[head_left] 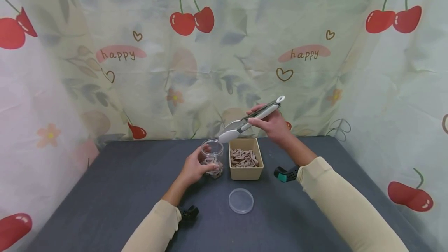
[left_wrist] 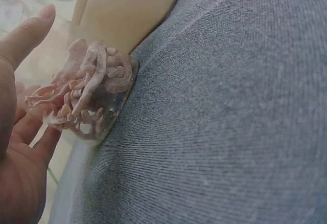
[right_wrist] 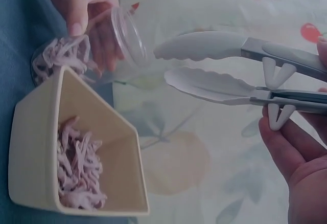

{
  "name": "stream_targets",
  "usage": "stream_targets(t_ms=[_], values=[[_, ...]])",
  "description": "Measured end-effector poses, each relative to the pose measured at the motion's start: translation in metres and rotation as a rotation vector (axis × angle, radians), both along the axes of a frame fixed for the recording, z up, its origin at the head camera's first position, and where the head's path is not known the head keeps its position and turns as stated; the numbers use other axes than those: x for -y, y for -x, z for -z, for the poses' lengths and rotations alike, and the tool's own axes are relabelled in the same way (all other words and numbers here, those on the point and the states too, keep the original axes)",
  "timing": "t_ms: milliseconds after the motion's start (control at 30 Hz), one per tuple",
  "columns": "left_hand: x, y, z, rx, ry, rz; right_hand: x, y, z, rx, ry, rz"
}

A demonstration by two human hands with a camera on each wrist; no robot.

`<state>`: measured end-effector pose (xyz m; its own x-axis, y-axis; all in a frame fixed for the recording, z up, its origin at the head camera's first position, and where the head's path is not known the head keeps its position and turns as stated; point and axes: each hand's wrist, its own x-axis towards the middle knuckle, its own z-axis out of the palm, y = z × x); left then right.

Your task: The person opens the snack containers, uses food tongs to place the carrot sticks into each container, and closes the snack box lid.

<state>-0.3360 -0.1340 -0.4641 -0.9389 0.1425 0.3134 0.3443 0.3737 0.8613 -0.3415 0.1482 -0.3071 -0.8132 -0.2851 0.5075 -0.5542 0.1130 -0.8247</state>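
My left hand (head_left: 193, 167) grips a clear plastic jar (head_left: 212, 147) from its left side, thumb in front and fingers behind. Pale pinkish-brown dried strips (left_wrist: 92, 75) fill the lower part of the jar, and its mouth is uncovered. In my right hand (head_left: 273, 123) are tongs (right_wrist: 214, 88) with white scalloped heads and grey-and-white handles. The heads stand slightly apart with nothing between them, near the jar's rim in the head view. Just right of the jar is a beige rectangular box (head_left: 246, 174) holding more strips (right_wrist: 82, 168).
A round clear lid (head_left: 241, 201) lies on the dark grey cloth-covered table (head_left: 140, 189), in front of the box. Behind the table hangs a curtain (head_left: 224, 61) printed with cherries. Black wrist devices (head_left: 286, 174) sit on both forearms.
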Motion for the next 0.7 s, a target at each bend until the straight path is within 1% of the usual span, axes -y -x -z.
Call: stream_targets(t_ms=[100, 267, 300, 400, 500, 633, 700], values=[[0.0, -0.001, -0.001, 0.001, -0.002, 0.002, -0.006, -0.001, 0.001, 0.029, -0.009, 0.007], [0.0, -0.002, -0.003, 0.01, -0.003, 0.002, -0.011, -0.016, -0.005, 0.066, -0.047, 0.03], [0.0, -0.002, -0.003, 0.015, -0.003, 0.001, -0.012, -0.018, -0.006, 0.065, -0.052, 0.033], [0.0, -0.001, -0.002, 0.024, -0.006, 0.009, -0.016, -0.019, -0.003, 0.061, -0.061, 0.039], [0.0, 0.0, -0.001, 0.026, -0.014, 0.017, -0.023, -0.007, 0.011, 0.036, -0.071, 0.047], [0.0, 0.0, 0.0, 0.015, -0.022, 0.024, -0.032, 0.006, 0.03, 0.032, -0.091, 0.078], [0.0, 0.001, 0.0, 0.009, -0.021, 0.021, -0.034, 0.007, 0.036, 0.037, -0.097, 0.089]])
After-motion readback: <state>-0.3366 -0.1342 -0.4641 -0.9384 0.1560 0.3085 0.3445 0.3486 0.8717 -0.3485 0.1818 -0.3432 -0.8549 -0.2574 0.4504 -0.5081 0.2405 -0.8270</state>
